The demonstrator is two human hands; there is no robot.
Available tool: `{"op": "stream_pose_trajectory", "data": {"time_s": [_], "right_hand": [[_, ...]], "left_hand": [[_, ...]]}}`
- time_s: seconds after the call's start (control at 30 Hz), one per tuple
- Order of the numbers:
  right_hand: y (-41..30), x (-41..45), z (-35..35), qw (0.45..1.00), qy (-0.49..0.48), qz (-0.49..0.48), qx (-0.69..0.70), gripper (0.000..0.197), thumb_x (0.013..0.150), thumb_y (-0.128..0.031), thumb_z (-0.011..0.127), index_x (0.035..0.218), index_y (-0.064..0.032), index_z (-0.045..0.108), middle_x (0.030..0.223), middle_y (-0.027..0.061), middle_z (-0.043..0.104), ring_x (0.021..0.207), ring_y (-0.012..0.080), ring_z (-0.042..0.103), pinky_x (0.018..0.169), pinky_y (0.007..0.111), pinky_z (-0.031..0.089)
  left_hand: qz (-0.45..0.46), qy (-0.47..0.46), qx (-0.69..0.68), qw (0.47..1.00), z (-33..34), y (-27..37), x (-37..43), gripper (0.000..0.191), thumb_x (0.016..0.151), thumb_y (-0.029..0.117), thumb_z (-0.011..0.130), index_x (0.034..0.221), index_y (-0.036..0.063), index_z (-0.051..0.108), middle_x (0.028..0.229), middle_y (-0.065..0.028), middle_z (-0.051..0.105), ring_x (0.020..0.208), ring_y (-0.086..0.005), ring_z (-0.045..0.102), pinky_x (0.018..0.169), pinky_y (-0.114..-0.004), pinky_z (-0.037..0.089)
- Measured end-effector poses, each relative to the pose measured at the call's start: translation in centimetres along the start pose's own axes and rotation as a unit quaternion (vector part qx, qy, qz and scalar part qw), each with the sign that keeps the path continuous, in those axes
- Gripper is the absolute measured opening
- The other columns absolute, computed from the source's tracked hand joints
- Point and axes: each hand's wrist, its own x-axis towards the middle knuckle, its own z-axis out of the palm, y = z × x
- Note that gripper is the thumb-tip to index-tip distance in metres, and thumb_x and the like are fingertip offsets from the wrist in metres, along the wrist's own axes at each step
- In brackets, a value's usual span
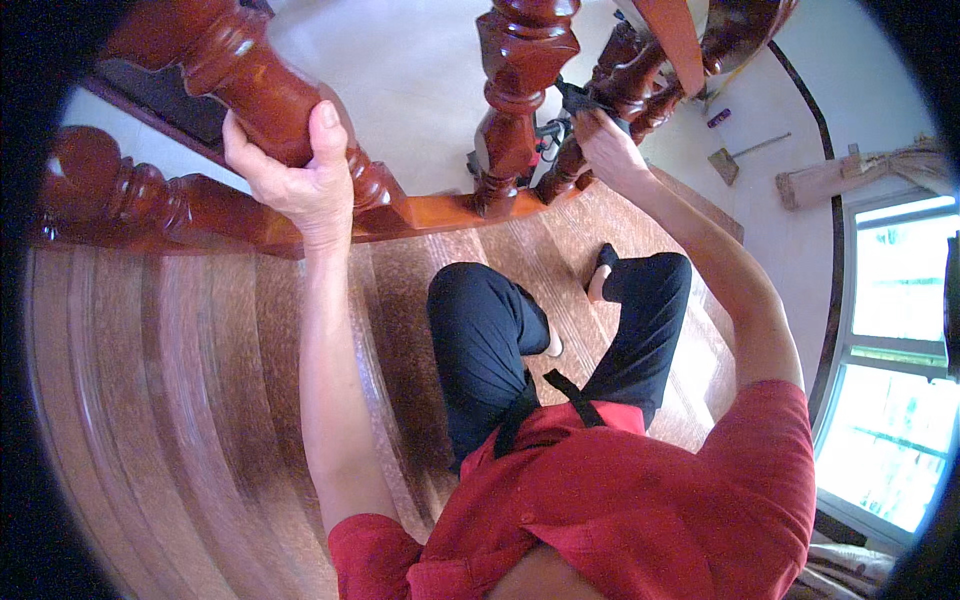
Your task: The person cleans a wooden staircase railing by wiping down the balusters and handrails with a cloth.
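Note:
My left hand [300,176] is wrapped around a thick, glossy red-brown turned wooden baluster [277,101], its thumb on the near side. At the upper right, my right hand [611,150] holds a dark cloth [577,99] against the turned balusters [626,82] there. Its fingertips are partly hidden by the cloth and the wood. Between my hands stands another turned baluster [525,64]. The balusters rise from a polished wooden base rail [465,212] along the stair edge.
Brown speckled stair treads [225,337] fan out below and to the left. My bent legs [480,330] are on the steps. Beyond the railing is a pale floor [397,90]. A long-handled flat tool [724,165], a bunched curtain [825,184] and a bright window [892,300] are on the right.

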Motion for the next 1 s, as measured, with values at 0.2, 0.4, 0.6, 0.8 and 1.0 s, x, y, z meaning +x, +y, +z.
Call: {"op": "stream_pose_trajectory", "data": {"time_s": [0.2, 0.4, 0.6, 0.8, 1.0], "right_hand": [[-0.8, 2.3, -0.1, 0.998, -0.043, 0.035, -0.020, 0.030, 0.076, -0.017, 0.046, 0.096, 0.0013, 0.060, 0.097, 0.0139, 0.059, 0.101, 0.0253, 0.052, 0.101, 0.035, 0.030], [-1.7, -2.3, 1.8, 0.973, 0.129, 0.017, 0.191, 0.024, 0.075, -0.015, 0.049, 0.095, -0.0064, 0.059, 0.101, 0.0093, 0.058, 0.101, 0.0220, 0.052, 0.093, 0.035, 0.035], [-3.5, -5.2, 1.1, 0.452, 0.258, 0.488, 0.701, 0.020, 0.089, -0.014, 0.049, 0.102, -0.0019, 0.058, 0.098, 0.0068, 0.058, 0.092, 0.0212, 0.055, 0.082, 0.033, 0.044], [0.2, 0.5, -0.5, -0.062, 0.364, 0.448, 0.814, 0.039, 0.093, -0.036, 0.043, 0.114, -0.0029, 0.049, 0.108, 0.0110, 0.057, 0.098, 0.0256, 0.056, 0.088, 0.040, 0.044], [-2.4, 3.4, 6.1, -0.092, 0.291, 0.464, 0.831, 0.055, 0.090, -0.050, 0.041, 0.112, -0.0009, 0.051, 0.102, 0.0113, 0.059, 0.091, 0.0248, 0.057, 0.085, 0.040, 0.044]], "left_hand": [[-0.051, -0.014, -0.086, 0.995, 0.7, 1.6, 0.2, 0.067, 0.075, 0.024, 0.071, 0.123, -0.0069, 0.035, 0.110, -0.0214, 0.051, 0.094, -0.0288, 0.056, 0.084, -0.038, 0.047], [-0.058, -0.001, -0.071, 0.996, 0.3, 1.0, 0.0, 0.066, 0.076, 0.023, 0.071, 0.123, -0.0065, 0.035, 0.110, -0.0209, 0.052, 0.094, -0.0280, 0.056, 0.083, -0.037, 0.047], [-0.052, 0.013, -0.064, 0.997, 0.8, 1.3, 0.0, 0.065, 0.076, 0.024, 0.071, 0.122, -0.0066, 0.037, 0.111, -0.0212, 0.051, 0.095, -0.0281, 0.056, 0.083, -0.037, 0.047], [-0.083, 0.023, -0.071, 0.994, 0.6, 1.9, -0.1, 0.066, 0.076, 0.027, 0.071, 0.121, -0.0076, 0.038, 0.111, -0.0216, 0.051, 0.095, -0.0287, 0.056, 0.083, -0.037, 0.047], [-0.055, 0.015, -0.039, 0.998, 0.4, 1.1, 0.2, 0.065, 0.075, 0.019, 0.071, 0.123, -0.0051, 0.034, 0.105, -0.0199, 0.054, 0.087, -0.0251, 0.059, 0.076, -0.034, 0.051]]}}
